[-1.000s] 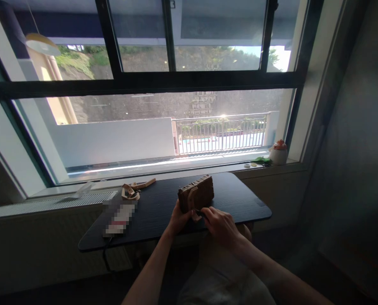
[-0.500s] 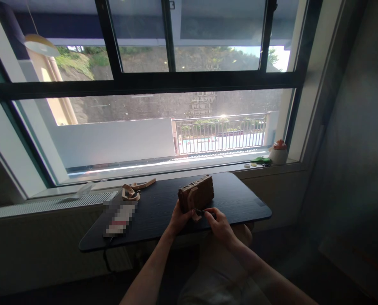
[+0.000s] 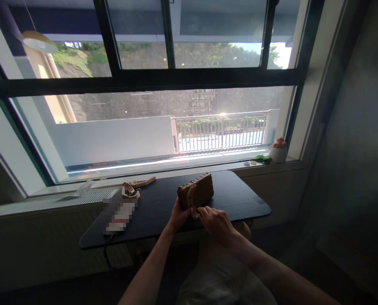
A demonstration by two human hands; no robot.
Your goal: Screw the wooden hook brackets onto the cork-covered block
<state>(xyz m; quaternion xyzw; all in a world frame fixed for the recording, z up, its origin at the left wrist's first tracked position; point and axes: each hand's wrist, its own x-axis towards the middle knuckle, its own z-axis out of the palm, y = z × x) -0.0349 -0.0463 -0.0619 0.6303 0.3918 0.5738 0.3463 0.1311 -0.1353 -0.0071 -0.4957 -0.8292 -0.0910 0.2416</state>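
Observation:
A brown leather bag (image 3: 204, 190) with a laced-looking edge stands tilted over the front of the dark table (image 3: 240, 190). A lighter leather strap (image 3: 190, 195) runs down its left end. My left hand (image 3: 177, 218) is closed around the bag's lower left corner, by the strap's lower end. My right hand (image 3: 217, 221) is closed on a small, dark, slim tool (image 3: 195, 209), its tip at the strap's lower end. The tool's exact kind is too small to make out, and my fingers cover most of it.
On the table's left lie a coiled tan leather strap (image 3: 132, 192) and a pixelated flat item (image 3: 120, 217) with a cord hanging down. A radiator (image 3: 65, 203) runs along the left. A white pot (image 3: 278, 153) and small items stand on the windowsill (image 3: 240, 167).
My right hand has turned over, knuckles upward, and moved a little left toward the strap's end, hiding more of the tool. My left hand and the bag stay nearly the same.

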